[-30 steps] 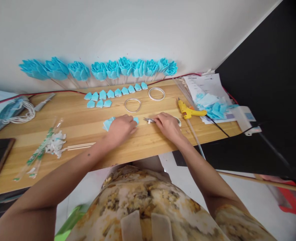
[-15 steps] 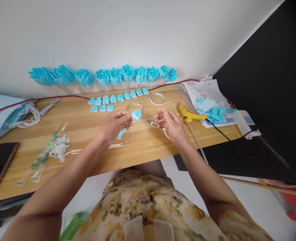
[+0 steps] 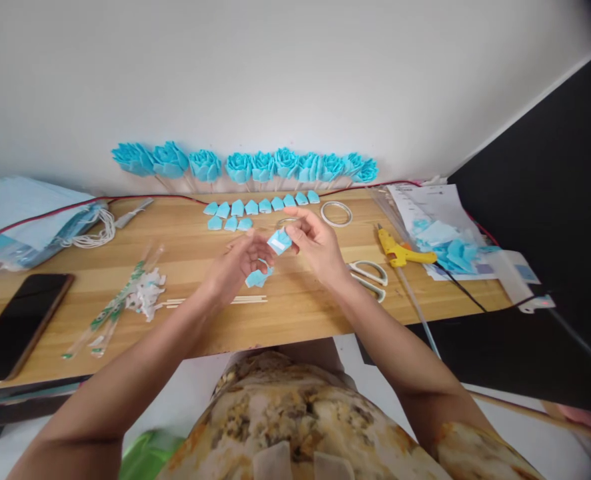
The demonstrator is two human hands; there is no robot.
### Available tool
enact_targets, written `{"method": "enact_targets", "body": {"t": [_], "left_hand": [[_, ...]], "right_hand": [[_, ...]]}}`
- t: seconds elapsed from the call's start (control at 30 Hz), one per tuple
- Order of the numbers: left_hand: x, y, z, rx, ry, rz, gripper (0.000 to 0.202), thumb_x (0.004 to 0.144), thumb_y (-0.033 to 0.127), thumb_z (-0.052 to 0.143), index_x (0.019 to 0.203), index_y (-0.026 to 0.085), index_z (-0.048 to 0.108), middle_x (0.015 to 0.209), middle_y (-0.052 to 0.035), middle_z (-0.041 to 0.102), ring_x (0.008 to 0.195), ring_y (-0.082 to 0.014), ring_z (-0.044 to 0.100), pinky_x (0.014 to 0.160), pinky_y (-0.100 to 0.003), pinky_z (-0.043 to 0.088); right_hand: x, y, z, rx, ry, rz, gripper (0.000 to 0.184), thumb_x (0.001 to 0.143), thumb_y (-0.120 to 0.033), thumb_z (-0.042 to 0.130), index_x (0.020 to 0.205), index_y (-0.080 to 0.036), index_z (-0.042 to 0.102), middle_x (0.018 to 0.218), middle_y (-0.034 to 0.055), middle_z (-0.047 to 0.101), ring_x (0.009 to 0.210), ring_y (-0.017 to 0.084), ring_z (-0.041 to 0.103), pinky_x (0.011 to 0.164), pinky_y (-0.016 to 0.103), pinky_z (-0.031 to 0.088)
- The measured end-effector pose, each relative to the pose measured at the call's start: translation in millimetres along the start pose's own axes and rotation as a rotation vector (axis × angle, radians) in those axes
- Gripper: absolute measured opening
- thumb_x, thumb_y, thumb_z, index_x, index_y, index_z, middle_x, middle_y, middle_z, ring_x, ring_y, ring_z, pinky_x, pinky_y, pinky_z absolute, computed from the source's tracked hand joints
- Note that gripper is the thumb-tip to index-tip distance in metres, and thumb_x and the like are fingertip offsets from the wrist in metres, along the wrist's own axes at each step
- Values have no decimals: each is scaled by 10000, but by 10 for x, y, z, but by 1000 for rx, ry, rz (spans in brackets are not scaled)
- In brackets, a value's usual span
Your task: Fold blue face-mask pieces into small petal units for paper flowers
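The right hand [image 3: 317, 248] is pinching a blue petal [image 3: 286, 238] between thumb and fingers, above the middle of the table [image 3: 300, 313]. The left hand [image 3: 233, 265] is curling half-open at the petal's left side; whether it is gripping too, I cannot tell. A white strip [image 3: 277, 245] is showing on the petal, so the step in hand is probably dealing with that strip; the next move is likely calling for light fingertips and a steady hold. Loose petals [image 3: 259, 275] are lying under the left fingers, nearer the front edge. Toward the right end, papers [image 3: 445, 195] are bearing print too small to read; toward the left, wrappers [image 3: 106, 311] are showing unreadable green marks.
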State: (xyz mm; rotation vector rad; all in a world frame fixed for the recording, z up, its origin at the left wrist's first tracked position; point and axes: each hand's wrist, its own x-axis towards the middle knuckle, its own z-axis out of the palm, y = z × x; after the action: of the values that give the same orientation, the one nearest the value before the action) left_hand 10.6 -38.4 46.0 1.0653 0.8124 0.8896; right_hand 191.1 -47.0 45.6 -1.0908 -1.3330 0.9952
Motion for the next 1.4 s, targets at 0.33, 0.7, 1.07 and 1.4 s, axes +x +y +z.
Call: {"method": "enact_targets", "body": {"t": [0.33,0.7,1.07,1.4], "left_hand": [[78,101,-61,365,67,67,242,731,386,704,627,185,616,584,16,574,565,-112,487,565,-259,378],[74,-85,-125,143,185,-1,263,678,400,742,635,168,626,603,4,629,537,-93,506,551,-244,423],[39,-58,-93,114,174,-26,283,647,389,784,608,156,628,578,4,643,526,-91,514,548,-238,427],[42,-78,-97,127,133,-7,303,666,409,777,643,149,623,600,-1,634,542,-92,517,553,-236,432]], "right_hand": [[133,-66,80,-277,-6,-149,282,958,-404,567,1189,-261,641,879,2,708,743,148,629,687,293,502],[52,193,83,-958,140,-693,163,972,-222,562,982,-267,718,882,48,748,855,207,669,808,378,507],[81,203,109,-987,227,-954,143,904,-127,648,959,-256,677,790,12,721,748,172,642,703,324,507],[58,225,99,-973,171,-964,180,898,-107,639,1008,-243,683,794,19,724,746,174,616,694,325,478]]}}
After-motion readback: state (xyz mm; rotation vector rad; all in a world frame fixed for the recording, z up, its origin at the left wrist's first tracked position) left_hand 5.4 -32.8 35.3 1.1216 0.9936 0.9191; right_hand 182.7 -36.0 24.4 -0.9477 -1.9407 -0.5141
